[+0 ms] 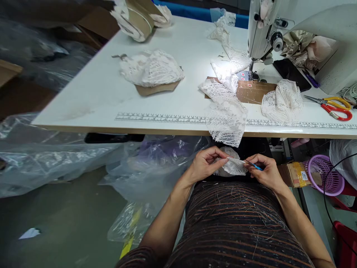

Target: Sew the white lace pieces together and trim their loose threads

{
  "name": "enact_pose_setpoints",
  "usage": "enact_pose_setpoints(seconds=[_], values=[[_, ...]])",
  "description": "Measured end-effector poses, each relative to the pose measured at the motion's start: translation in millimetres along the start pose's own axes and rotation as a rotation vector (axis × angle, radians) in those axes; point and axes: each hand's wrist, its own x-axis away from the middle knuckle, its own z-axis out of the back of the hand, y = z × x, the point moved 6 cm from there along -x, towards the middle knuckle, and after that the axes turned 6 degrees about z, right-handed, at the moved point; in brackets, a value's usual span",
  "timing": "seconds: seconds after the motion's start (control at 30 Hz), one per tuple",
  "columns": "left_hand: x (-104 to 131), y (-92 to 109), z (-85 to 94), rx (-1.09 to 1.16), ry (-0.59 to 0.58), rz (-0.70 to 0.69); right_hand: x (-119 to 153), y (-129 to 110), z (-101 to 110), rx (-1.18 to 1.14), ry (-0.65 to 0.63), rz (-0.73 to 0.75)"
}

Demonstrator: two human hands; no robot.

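Observation:
Above my lap, just below the table edge, my left hand (210, 162) pinches a piece of white lace fabric (236, 166) between thumb and fingers. Opposite it, my right hand (262, 171) is closed around a slim tool with a blue handle (254, 166). Its tip points left at the lace edge, and its exact kind is too small to make out. A longer lace strip (227, 119) runs from the sewing machine (258, 41) and hangs over the front edge, above my hands.
On the white table (92, 93) lie a lace pile (153, 69), a banded bundle (139, 18), another lace piece (283, 100), scissors (333, 106) and a dark phone (291, 74). Plastic bags (156, 163) spread at left below. A purple basket (326, 175) stands at right.

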Motion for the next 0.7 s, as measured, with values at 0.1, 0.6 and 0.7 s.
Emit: enact_pose_setpoints(seconds=[0.1,0.6,0.7], values=[[-0.6,-0.4,-1.2,0.012,-0.019,-0.007,0.1,-4.4,1.2,0.085,-0.021,0.069],[-1.2,0.8,-4.2,0.026,0.046,-0.015,0.6,-6.0,3.5,0.238,0.027,0.041],[-1.3,0.9,-3.5,0.028,0.058,-0.025,-1.1,-4.4,3.4,0.227,0.017,0.052]])
